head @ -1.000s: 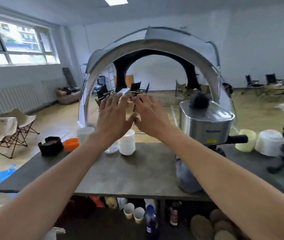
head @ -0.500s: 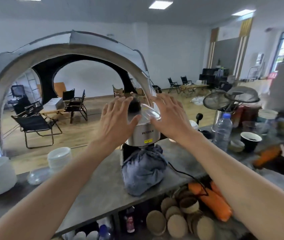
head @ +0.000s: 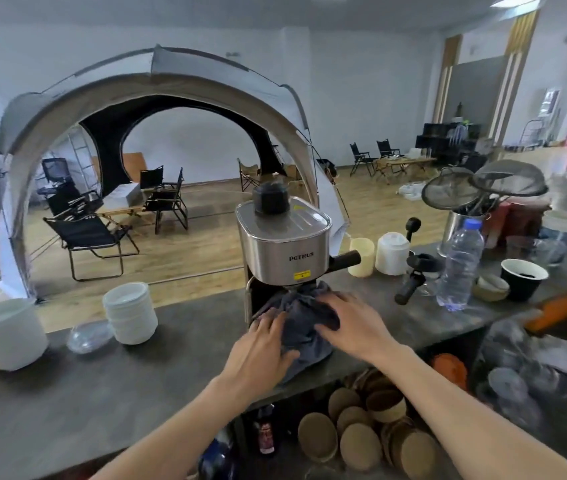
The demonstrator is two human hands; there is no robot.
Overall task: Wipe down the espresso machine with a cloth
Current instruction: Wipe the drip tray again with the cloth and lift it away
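**Gathering the cloth at the foot of the machine**

On the long dark grey counter (head: 143, 386), the brushed-steel espresso machine with its black round cap (head: 284, 244) stands near the front edge, and the crumpled blue-grey cloth (head: 304, 323) is bunched at its base, under the brew head. You have both palms on that cloth: your left hand (head: 263, 348) lies flat on its left side, your right hand (head: 351, 323) on its right, fingers spread and only loosely curled, pressing rather than pinching. I judge the step to be collecting the cloth. Close your fingers fully into the folds, draw it clear of the drip area, then fold it into a flat pad before you wipe the steel panels, and brace the machine so it cannot slide towards the edge.

Counted: one counter, one machine, one cloth, one clear plastic water bottle with a blue cap (head: 460, 268), one black paper cup (head: 522, 277), two hands.
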